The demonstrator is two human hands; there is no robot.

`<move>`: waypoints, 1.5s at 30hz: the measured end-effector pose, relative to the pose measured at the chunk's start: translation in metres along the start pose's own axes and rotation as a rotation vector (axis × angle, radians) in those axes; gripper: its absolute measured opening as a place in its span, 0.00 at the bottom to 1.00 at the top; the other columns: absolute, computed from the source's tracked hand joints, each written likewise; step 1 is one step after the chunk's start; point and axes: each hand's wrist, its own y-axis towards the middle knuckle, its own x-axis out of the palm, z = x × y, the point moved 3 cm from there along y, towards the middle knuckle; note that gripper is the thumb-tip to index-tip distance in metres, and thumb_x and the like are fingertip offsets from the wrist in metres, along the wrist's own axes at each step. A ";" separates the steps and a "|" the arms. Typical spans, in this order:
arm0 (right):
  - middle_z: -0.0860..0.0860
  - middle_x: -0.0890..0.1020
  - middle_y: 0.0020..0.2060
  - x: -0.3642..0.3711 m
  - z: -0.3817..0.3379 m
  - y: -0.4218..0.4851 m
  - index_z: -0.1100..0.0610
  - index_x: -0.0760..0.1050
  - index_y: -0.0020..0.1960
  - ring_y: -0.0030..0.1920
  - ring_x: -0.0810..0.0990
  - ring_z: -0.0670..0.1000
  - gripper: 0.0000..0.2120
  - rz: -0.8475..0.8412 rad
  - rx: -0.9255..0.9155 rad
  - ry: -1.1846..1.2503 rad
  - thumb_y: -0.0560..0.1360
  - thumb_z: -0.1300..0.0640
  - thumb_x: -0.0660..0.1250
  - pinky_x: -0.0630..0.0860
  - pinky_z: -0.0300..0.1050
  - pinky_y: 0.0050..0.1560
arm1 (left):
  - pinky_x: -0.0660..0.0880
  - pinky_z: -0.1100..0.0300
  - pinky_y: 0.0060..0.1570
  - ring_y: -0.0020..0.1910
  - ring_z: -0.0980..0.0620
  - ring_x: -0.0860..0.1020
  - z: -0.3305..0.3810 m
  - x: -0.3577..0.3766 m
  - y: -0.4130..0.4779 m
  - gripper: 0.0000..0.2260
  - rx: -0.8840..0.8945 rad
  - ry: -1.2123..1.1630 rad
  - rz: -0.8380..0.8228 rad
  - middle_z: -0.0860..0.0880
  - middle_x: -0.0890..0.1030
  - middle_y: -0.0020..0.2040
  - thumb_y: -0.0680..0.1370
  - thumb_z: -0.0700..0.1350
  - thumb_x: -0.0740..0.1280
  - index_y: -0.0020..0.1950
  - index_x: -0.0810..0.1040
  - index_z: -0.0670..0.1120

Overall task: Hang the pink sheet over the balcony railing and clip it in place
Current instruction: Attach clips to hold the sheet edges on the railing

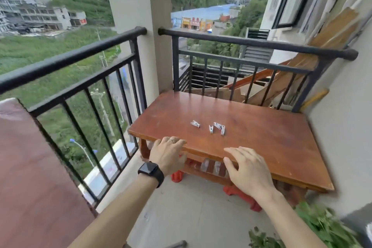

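The pink sheet (34, 167) hangs over the black balcony railing (66, 58) at the far left, draped down its inner side. Three small white clips lie on the wooden table (271, 139): one clip (195, 124) alone, and two clips (217, 128) close together to its right. My left hand (168, 154), with a ring and a black watch on the wrist, rests flat on the table's near edge. My right hand (248, 168) hovers with spread fingers over the same edge, further right. Neither hand holds anything.
A white pillar (138, 6) splits the railing at the corner. Wooden boards (302, 74) lean behind the far railing. Red stools (239, 195) stand under the table. Green leafy plants (322, 225) sit at the lower right beside the wall.
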 end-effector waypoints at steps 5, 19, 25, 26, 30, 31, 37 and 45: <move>0.40 0.76 0.68 0.040 0.031 0.104 0.44 0.72 0.71 0.73 0.66 0.46 0.19 -0.101 0.035 -0.008 0.82 0.44 0.55 0.64 0.47 0.71 | 0.67 0.49 0.66 0.68 0.47 0.71 -0.020 0.037 0.106 0.22 -0.017 -0.012 -0.121 0.52 0.75 0.68 0.77 0.58 0.59 0.71 0.70 0.57; 0.43 0.76 0.67 0.219 0.118 0.381 0.46 0.69 0.72 0.70 0.69 0.50 0.20 -0.484 0.069 0.073 0.82 0.45 0.54 0.71 0.48 0.64 | 0.68 0.51 0.63 0.64 0.45 0.72 -0.057 0.200 0.357 0.22 -0.164 -0.019 -0.406 0.50 0.71 0.69 0.78 0.52 0.60 0.72 0.65 0.56; 0.52 0.78 0.63 0.312 0.145 0.468 0.49 0.61 0.73 0.61 0.78 0.56 0.25 -0.609 0.100 -0.003 0.80 0.38 0.54 0.75 0.51 0.56 | 0.61 0.49 0.71 0.76 0.45 0.59 -0.069 0.283 0.454 0.37 -0.116 0.045 -0.485 0.47 0.51 0.81 0.75 0.38 0.62 0.79 0.50 0.57; 0.52 0.77 0.63 0.327 0.148 0.477 0.49 0.61 0.73 0.61 0.79 0.56 0.26 -0.639 0.096 -0.055 0.81 0.37 0.54 0.75 0.51 0.55 | 0.59 0.48 0.73 0.77 0.45 0.55 -0.070 0.300 0.464 0.38 -0.079 0.074 -0.504 0.48 0.47 0.81 0.76 0.37 0.62 0.80 0.48 0.57; 0.52 0.77 0.57 0.364 0.151 0.495 0.49 0.64 0.67 0.54 0.81 0.53 0.19 -0.615 0.051 -0.155 0.82 0.40 0.55 0.73 0.47 0.42 | 0.52 0.45 0.74 0.78 0.45 0.55 -0.075 0.353 0.487 0.25 0.026 0.131 -0.539 0.45 0.53 0.80 0.80 0.39 0.61 0.76 0.62 0.54; 0.52 0.77 0.56 0.369 0.152 0.498 0.49 0.65 0.66 0.53 0.82 0.53 0.17 -0.603 0.045 -0.143 0.82 0.42 0.56 0.71 0.47 0.40 | 0.56 0.47 0.72 0.74 0.45 0.64 -0.075 0.357 0.491 0.18 0.028 0.129 -0.464 0.44 0.65 0.76 0.79 0.41 0.64 0.68 0.72 0.51; 0.49 0.77 0.55 0.388 0.170 0.494 0.45 0.69 0.70 0.56 0.78 0.51 0.18 -0.721 0.097 0.186 0.80 0.47 0.61 0.71 0.44 0.50 | 0.74 0.52 0.48 0.49 0.43 0.77 -0.079 0.366 0.456 0.08 -0.342 -0.234 -0.337 0.47 0.79 0.46 0.80 0.51 0.64 0.49 0.76 0.47; 0.51 0.84 0.51 0.325 0.108 0.481 0.42 0.71 0.67 0.51 0.85 0.47 0.21 -0.849 0.408 1.164 0.80 0.63 0.66 0.82 0.43 0.52 | 0.75 0.53 0.43 0.37 0.52 0.75 -0.079 0.275 0.368 0.08 -0.941 -1.087 -0.247 0.51 0.78 0.41 0.82 0.53 0.57 0.52 0.70 0.49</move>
